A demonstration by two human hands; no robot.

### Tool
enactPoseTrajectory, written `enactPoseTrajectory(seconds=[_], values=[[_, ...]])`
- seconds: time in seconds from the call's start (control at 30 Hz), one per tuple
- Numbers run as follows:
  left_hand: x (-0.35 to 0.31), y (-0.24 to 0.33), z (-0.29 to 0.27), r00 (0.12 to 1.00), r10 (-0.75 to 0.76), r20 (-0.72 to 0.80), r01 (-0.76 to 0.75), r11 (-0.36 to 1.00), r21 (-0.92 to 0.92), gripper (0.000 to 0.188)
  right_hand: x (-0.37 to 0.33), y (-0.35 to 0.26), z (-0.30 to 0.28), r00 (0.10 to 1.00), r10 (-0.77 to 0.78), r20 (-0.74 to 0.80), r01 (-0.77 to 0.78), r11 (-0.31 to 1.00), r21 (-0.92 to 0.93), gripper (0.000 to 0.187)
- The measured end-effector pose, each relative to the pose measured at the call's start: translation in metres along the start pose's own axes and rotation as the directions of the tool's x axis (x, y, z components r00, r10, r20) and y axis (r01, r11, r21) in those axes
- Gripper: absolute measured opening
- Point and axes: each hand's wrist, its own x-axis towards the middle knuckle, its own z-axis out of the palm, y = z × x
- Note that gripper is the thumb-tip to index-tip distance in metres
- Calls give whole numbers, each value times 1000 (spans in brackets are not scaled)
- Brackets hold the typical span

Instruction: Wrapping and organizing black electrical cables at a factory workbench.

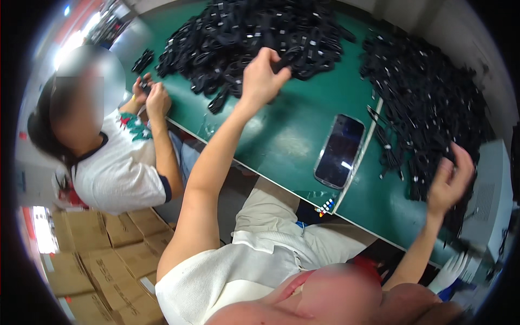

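My left hand (261, 78) is at the near edge of a large heap of bundled black cables (246, 38) on the green table. Its fingers are closed round a black cable bundle (285, 60), partly hidden by the hand. My right hand (450, 181) is over the near side of a second heap of black cables (425, 97) at the right. Its thumb and fingers are apart, with no held thing visible between them. A few cables (389, 149) straggle from this heap toward the table's middle. One small bundle (218, 102) lies just off the left heap.
A smartphone (340, 151) lies on the green table (276, 141) beside a pale dividing strip (360, 149). At the left a co-worker (122, 179) handles a small dark item. Cardboard boxes (111, 265) are stacked lower left. A grey metal box (487, 189) stands at the right edge.
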Motion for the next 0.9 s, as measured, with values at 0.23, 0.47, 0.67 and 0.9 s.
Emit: enactPoseTrajectory(seconds=[0.23,0.47,0.67,0.9], values=[[-70,114,66,653,360,667,511,440,-738,32,-7,-45,70,921,202,332,-384,609,694,30],[-96,128,106,592,322,739,638,373,-674,37,-21,-30,68,880,239,410,-465,605,646,25],[-93,112,93,571,286,770,773,128,-621,29,-16,-48,74,791,326,517,-609,494,621,22],[-99,105,95,645,435,628,488,398,-777,25,-29,-51,73,874,245,420,-468,660,588,21]])
